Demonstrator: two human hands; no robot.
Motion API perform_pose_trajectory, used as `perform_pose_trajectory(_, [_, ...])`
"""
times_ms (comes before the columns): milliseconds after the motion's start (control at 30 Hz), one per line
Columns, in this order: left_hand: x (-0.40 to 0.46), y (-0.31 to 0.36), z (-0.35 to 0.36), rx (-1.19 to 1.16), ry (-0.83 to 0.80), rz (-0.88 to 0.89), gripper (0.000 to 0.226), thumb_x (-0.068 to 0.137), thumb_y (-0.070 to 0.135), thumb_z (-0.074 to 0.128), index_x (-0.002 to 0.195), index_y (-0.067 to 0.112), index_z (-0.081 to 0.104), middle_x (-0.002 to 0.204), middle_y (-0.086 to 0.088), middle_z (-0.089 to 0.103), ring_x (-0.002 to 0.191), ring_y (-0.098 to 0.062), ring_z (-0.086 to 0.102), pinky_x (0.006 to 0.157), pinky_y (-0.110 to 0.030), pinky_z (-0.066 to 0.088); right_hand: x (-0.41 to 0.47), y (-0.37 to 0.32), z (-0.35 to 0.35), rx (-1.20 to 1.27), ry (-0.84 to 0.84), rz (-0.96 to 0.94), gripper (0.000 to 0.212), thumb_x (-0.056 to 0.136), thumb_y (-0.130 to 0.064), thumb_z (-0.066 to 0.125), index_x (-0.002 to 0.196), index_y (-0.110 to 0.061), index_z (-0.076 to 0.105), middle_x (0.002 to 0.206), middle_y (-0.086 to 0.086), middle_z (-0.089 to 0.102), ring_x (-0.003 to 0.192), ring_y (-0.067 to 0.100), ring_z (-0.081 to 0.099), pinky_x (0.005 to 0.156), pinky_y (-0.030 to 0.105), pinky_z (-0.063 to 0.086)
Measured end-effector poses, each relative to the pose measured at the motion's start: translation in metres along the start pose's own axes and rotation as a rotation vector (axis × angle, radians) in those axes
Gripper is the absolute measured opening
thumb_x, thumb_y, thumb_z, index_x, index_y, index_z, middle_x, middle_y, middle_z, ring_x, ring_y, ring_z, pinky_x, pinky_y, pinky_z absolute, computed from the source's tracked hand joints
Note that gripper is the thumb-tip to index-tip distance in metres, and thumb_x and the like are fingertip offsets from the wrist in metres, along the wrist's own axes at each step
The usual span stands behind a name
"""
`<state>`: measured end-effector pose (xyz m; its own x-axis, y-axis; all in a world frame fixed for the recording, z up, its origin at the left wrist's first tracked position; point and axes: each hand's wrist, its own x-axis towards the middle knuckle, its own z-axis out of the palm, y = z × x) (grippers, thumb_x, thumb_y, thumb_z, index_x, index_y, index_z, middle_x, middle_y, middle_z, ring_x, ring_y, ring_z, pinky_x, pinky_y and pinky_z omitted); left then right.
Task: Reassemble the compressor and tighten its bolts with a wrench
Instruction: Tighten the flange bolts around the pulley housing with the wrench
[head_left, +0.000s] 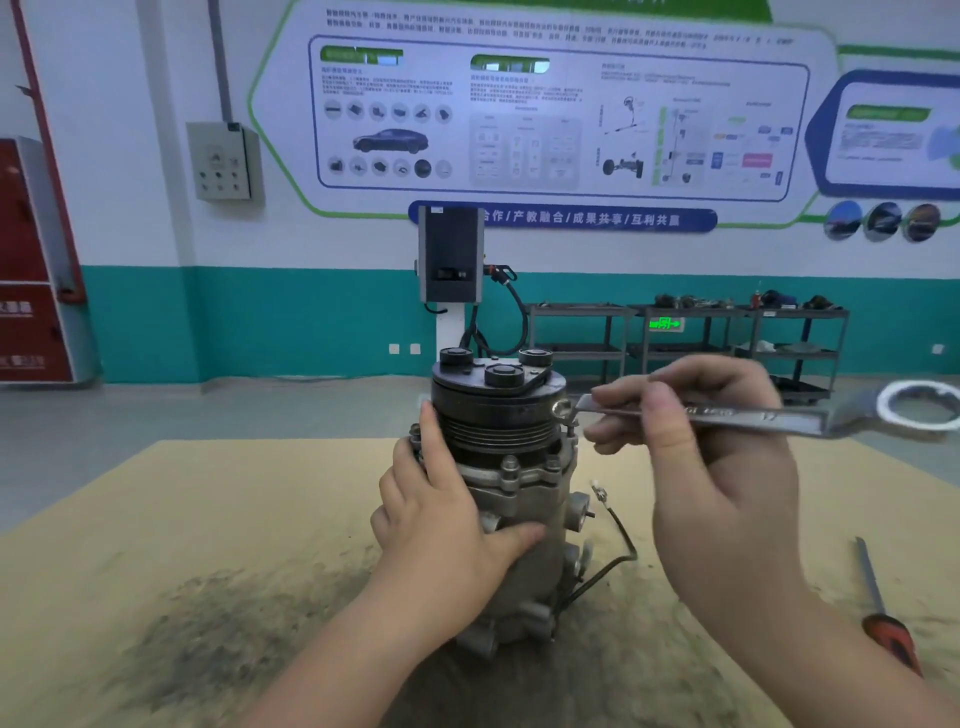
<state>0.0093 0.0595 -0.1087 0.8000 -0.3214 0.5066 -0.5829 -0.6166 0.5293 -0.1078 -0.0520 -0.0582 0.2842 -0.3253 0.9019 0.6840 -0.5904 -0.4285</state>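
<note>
On the desk (208, 519) the compressor (506, 493) stood upright, the left hand (447, 519) wrapped round its body. The right hand (711, 452) pinched the wrench (753, 415) (long axis level), small end touching a bolt (570, 427) on the compressor's right flank.

White-and-teal wall (260, 312), poster board (545, 104), metal shelving (691, 338), grey floor (156, 410).

1. One head-worn, wide-angle view looks forward and slightly down, close over the table (208, 519).
2. It faces the far wall (156, 249) across the room; no second view exists.
</note>
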Motion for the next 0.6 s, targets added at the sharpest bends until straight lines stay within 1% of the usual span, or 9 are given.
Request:
perform_pose_trajectory(67, [0.001, 0.000, -0.001, -0.006, -0.020, -0.005, 0.133, 0.066, 0.071, 0.072, 0.131, 0.037, -0.039, 0.155, 0.001, -0.002, 0.141, -0.025, 0.009, 0.115, -0.044, 0.020, 0.008, -0.001, -0.004, 0.251, 0.108, 0.243, 0.017, 0.099, -0.010, 0.044, 0.097, -0.026, 0.043, 0.078, 0.009, 0.071, 0.060, 0.022, 0.067, 0.059, 0.027, 0.053])
perform_pose_trajectory(133, [0.001, 0.000, -0.002, -0.013, -0.037, -0.007, 0.132, 0.067, 0.070, 0.071, 0.128, 0.039, -0.042, 0.155, 0.002, -0.004, 0.141, -0.025, 0.008, 0.116, -0.044, 0.019, 0.012, 0.005, -0.006, 0.396, 0.154, 0.446, 0.022, 0.100, 0.002, 0.037, 0.096, -0.019, 0.039, 0.067, 0.012, 0.069, 0.051, 0.022, 0.062, 0.051, 0.026, 0.050])
perform_pose_trajectory(167, [0.001, 0.000, -0.002, -0.008, -0.042, -0.005, 0.132, 0.068, 0.071, 0.070, 0.127, 0.039, -0.044, 0.155, 0.002, -0.005, 0.142, -0.025, 0.007, 0.116, -0.045, 0.019, 0.013, 0.009, -0.007, 0.445, 0.173, 0.535, 0.022, 0.100, 0.005, 0.035, 0.095, -0.016, 0.039, 0.064, 0.013, 0.068, 0.048, 0.021, 0.060, 0.049, 0.026, 0.048])
perform_pose_trajectory(267, [0.002, 0.000, -0.004, -0.017, -0.067, 0.001, 0.131, 0.070, 0.070, 0.069, 0.123, 0.042, -0.047, 0.157, -0.001, -0.006, 0.143, -0.026, 0.006, 0.116, -0.045, 0.017, 0.014, 0.019, -0.007, 0.616, 0.223, 0.745, 0.018, 0.098, 0.005, 0.034, 0.095, -0.012, 0.040, 0.063, 0.015, 0.067, 0.046, 0.019, 0.057, 0.046, 0.025, 0.048])
perform_pose_trajectory(333, [0.005, -0.005, -0.007, -0.041, -0.109, 0.026, 0.129, 0.071, 0.069, 0.069, 0.123, 0.044, -0.047, 0.158, -0.001, -0.007, 0.144, -0.025, 0.004, 0.117, -0.045, 0.015, 0.014, 0.023, -0.008, 0.706, 0.216, 0.844, 0.017, 0.097, 0.003, 0.035, 0.093, -0.011, 0.043, 0.063, 0.015, 0.066, 0.046, 0.019, 0.057, 0.046, 0.025, 0.049])
perform_pose_trajectory(433, [0.009, -0.014, -0.012, -0.107, -0.184, 0.089, 0.130, 0.072, 0.067, 0.069, 0.130, 0.042, -0.045, 0.160, 0.004, -0.009, 0.146, -0.018, 0.000, 0.119, -0.043, 0.011, 0.016, 0.026, -0.011, 0.763, 0.164, 0.926, 0.018, 0.096, 0.001, 0.037, 0.087, -0.011, 0.046, 0.065, 0.015, 0.067, 0.048, 0.020, 0.058, 0.047, 0.024, 0.050])
perform_pose_trajectory(500, [0.011, -0.017, -0.014, -0.136, -0.205, 0.111, 0.133, 0.072, 0.067, 0.069, 0.137, 0.037, -0.044, 0.160, 0.006, -0.008, 0.146, -0.015, 0.000, 0.119, -0.041, 0.010, 0.017, 0.028, -0.012, 0.769, 0.147, 0.926, 0.019, 0.096, 0.001, 0.037, 0.086, -0.011, 0.046, 0.066, 0.015, 0.067, 0.049, 0.020, 0.059, 0.049, 0.023, 0.051])
perform_pose_trajectory(567, [0.011, -0.018, -0.013, -0.145, -0.194, 0.118, 0.136, 0.071, 0.066, 0.071, 0.140, 0.033, -0.042, 0.160, 0.005, -0.005, 0.146, -0.016, 0.001, 0.119, -0.041, 0.010, 0.010, 0.031, -0.008, 0.724, 0.170, 0.815, 0.020, 0.096, 0.002, 0.036, 0.085, -0.012, 0.044, 0.066, 0.014, 0.068, 0.049, 0.020, 0.059, 0.049, 0.023, 0.050])
perform_pose_trajectory(600, [0.011, -0.017, -0.013, -0.147, -0.185, 0.117, 0.136, 0.071, 0.066, 0.071, 0.141, 0.033, -0.040, 0.160, 0.004, -0.003, 0.146, -0.017, 0.002, 0.120, -0.041, 0.011, 0.003, 0.033, -0.005, 0.667, 0.189, 0.699, 0.020, 0.096, 0.003, 0.036, 0.085, -0.012, 0.044, 0.067, 0.013, 0.069, 0.050, 0.020, 0.060, 0.050, 0.023, 0.050])
